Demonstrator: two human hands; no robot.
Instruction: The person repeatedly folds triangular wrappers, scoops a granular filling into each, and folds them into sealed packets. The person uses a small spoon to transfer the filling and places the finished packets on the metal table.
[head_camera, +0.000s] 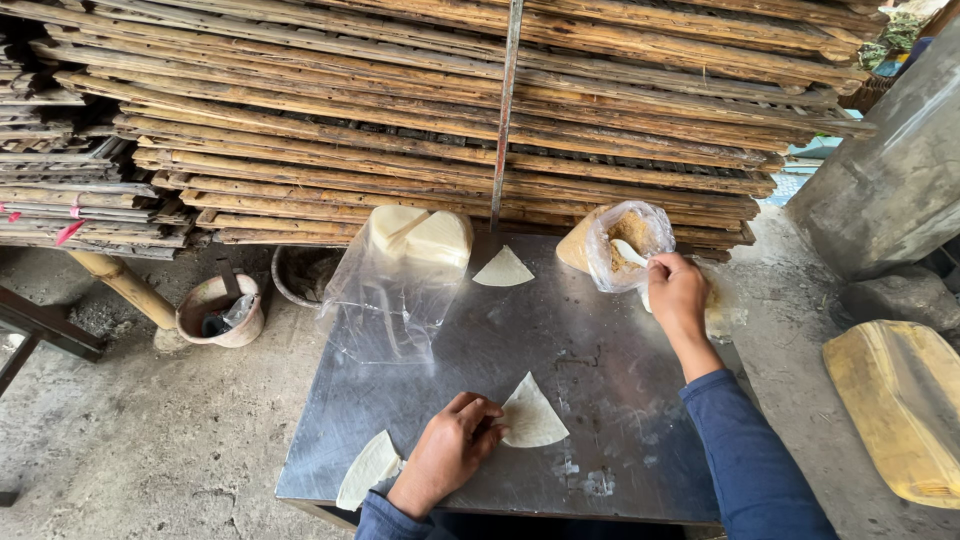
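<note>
A square metal table (600, 400) stands before a tall stack of bamboo trays (450, 110). At the far edge of the table there are two packages. The clear bag (385, 300) near the far left corner lies open and flat toward the left edge, and a pile of pale round wrappers (425, 235) sits at its far end. The second bag (628, 245), near the far right corner, is smaller, rolled open at the top, and holds a brown crumbly filling. A white spoon (630, 252) stands in this filling. I cannot see any label on either bag.

The right hand (678, 295) is at the mouth of the second bag, fingers closed around the spoon handle. The left hand (450, 445) is near the front edge, its fingers bent and pressing on the left corner of a triangle wrapper (535, 415). This wrapper lies flat, in the middle of the front part of the table, well apart from the right hand.

Another folded wrapper (368, 470) lies at the front left corner, just beside the left wrist. A third triangle (503, 270) lies near the far edge, between the two bags.

On the floor left of the table stands a pink bowl (220, 310). A yellow board (900, 400) lies on the right.
</note>
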